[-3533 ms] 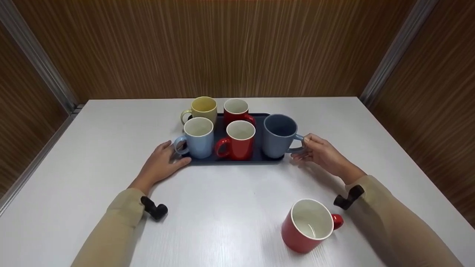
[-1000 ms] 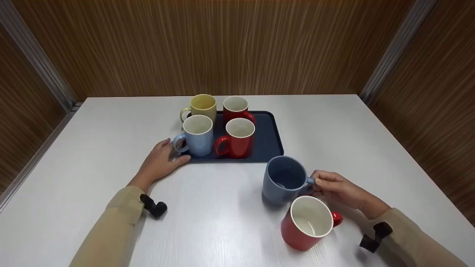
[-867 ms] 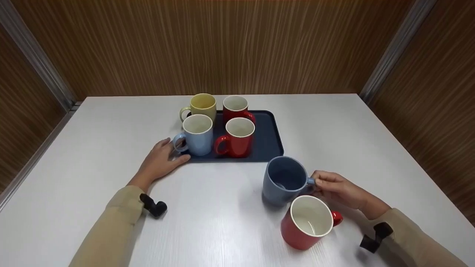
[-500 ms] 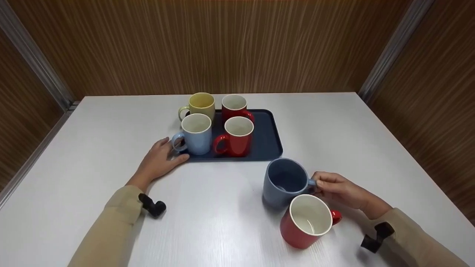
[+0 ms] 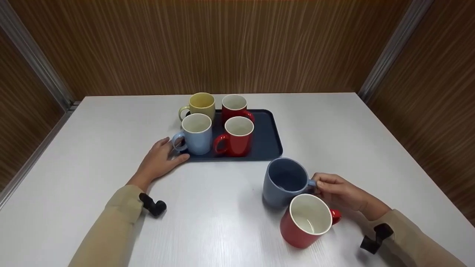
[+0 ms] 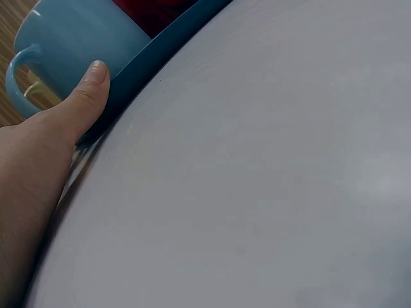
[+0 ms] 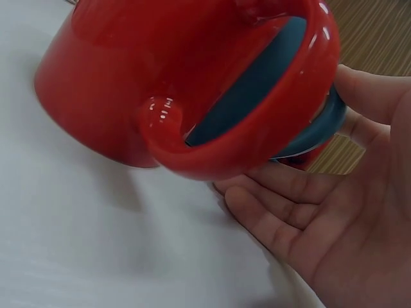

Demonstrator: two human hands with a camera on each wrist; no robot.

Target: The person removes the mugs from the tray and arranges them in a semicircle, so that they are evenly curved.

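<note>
The right hand (image 5: 336, 190) has its fingers curled round the handle of the big grey-blue ceramic mug (image 5: 284, 181), standing at the hand's nine o'clock on the white table (image 5: 222, 218), touching the red glossy mug (image 5: 307, 220). The left hand (image 5: 157, 163) rests flat against the dark blue tray (image 5: 268, 144).

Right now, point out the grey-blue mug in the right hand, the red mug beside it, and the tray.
grey-blue mug (image 5: 276, 194), head view, on its outer wall.
red mug (image 5: 295, 234), head view, on its outer side.
navy tray (image 5: 266, 139), head view, on its bare right part.
</note>
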